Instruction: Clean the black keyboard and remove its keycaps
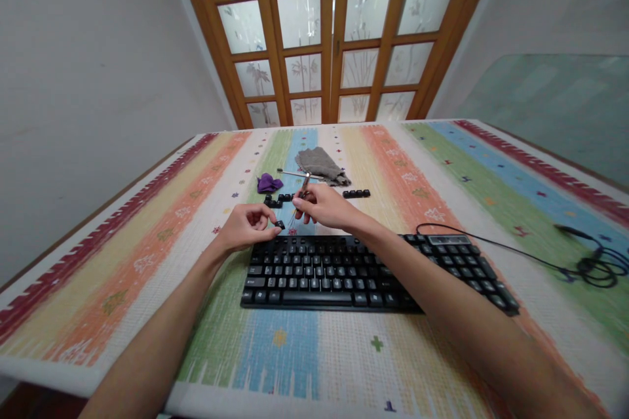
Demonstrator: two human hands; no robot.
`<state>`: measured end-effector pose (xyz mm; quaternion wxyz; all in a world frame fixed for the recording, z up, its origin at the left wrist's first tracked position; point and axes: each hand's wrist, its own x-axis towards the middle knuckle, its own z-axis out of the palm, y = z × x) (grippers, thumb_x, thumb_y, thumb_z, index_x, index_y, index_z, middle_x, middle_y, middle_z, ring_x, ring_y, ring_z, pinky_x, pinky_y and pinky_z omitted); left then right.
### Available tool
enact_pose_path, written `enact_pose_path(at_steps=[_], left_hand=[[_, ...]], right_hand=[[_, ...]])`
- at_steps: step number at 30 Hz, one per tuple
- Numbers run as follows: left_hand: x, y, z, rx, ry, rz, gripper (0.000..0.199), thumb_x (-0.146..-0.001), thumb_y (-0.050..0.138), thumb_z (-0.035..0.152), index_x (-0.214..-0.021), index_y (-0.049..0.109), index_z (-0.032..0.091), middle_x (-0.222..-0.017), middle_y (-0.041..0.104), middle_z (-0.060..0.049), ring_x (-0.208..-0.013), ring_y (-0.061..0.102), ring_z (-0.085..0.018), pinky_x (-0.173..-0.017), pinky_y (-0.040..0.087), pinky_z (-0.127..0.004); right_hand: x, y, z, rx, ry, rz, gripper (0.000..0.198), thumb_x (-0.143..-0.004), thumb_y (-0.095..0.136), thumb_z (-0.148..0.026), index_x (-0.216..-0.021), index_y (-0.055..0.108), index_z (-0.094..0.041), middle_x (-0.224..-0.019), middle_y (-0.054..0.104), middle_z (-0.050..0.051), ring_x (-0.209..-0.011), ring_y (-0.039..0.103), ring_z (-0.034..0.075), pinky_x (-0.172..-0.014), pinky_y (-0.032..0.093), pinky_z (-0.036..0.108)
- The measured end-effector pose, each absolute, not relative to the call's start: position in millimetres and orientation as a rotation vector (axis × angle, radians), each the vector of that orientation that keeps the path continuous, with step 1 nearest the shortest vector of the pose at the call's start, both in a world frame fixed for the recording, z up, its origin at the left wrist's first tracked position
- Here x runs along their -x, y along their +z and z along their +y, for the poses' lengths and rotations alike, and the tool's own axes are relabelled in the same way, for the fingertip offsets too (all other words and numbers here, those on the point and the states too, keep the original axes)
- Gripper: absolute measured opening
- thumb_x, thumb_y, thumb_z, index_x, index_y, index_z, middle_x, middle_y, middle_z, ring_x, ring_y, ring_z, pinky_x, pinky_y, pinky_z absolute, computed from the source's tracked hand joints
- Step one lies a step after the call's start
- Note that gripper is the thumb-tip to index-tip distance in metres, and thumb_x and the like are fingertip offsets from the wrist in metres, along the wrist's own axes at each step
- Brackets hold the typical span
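Left hand (249,223) pinches a black keycap (280,225); right hand (317,205) grips a slim tool (307,181). I'd steady the keycap by its edges, tool pressure light.

No wording can be read with certainty: the black computer keyboard (354,273) carries pale key legends (255,282), apparently letters and symbols, too small to make out.

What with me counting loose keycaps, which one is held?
The black keycap pinched by the left hand; the other visible loose keycaps lie on the tablecloth.
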<state>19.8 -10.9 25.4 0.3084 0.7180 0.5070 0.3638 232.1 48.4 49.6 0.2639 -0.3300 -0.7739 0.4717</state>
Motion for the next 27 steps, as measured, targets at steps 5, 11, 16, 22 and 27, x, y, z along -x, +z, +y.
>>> enact_pose_path(at_steps=[5,11,16,22,27], left_hand=[[-19,11,-3,-2.064,0.928,1.564,0.025,-0.072,0.069,0.036,-0.078,0.066,0.012,-0.046,0.045,0.009,-0.043,0.037,-0.005,-0.044,0.027,-0.017],[-16,6,1,-2.115,0.81,1.665,0.024,-0.074,0.066,0.036,-0.078,0.069,0.013,-0.045,0.047,0.008,-0.042,0.04,-0.007,-0.046,0.029,-0.019],[-13,8,2,-2.142,0.736,1.705,0.026,-0.075,0.065,0.037,-0.078,0.072,0.012,-0.045,0.048,0.007,-0.043,0.042,-0.008,-0.047,0.029,-0.019],[-9,9,3,-2.211,0.725,1.718,0.028,-0.074,0.067,0.037,-0.087,0.072,0.012,-0.046,0.049,0.007,-0.043,0.043,-0.008,-0.049,0.031,-0.019],[-8,9,3,-2.312,0.735,1.657,0.023,-0.078,0.065,0.033,-0.09,0.074,0.015,-0.049,0.05,0.007,-0.046,0.044,-0.008,-0.052,0.032,-0.019]], right_hand=[[-237,61,44,0.989,0.988,-2.221,0.01,-0.091,0.056,-0.02,-0.086,0.06,-0.013,-0.071,0.07,0.004,-0.056,0.062,0.011,-0.061,0.046,0.024],[-243,72,40,1.023,0.86,-2.281,0.008,-0.091,0.057,-0.02,-0.087,0.061,-0.014,-0.073,0.071,0.005,-0.061,0.062,0.013,-0.066,0.044,0.026],[-246,76,40,1.023,0.85,-2.282,0.008,-0.091,0.058,-0.021,-0.089,0.061,-0.014,-0.075,0.071,0.006,-0.064,0.063,0.014,-0.066,0.043,0.026],[-248,83,38,1.01,0.834,-2.301,0.008,-0.091,0.057,-0.021,-0.09,0.061,-0.013,-0.077,0.071,0.005,-0.067,0.063,0.014,-0.066,0.042,0.026],[-249,85,36,1.005,0.818,-2.312,0.009,-0.091,0.057,-0.021,-0.092,0.062,-0.013,-0.08,0.071,0.006,-0.068,0.062,0.015,-0.067,0.042,0.027]])
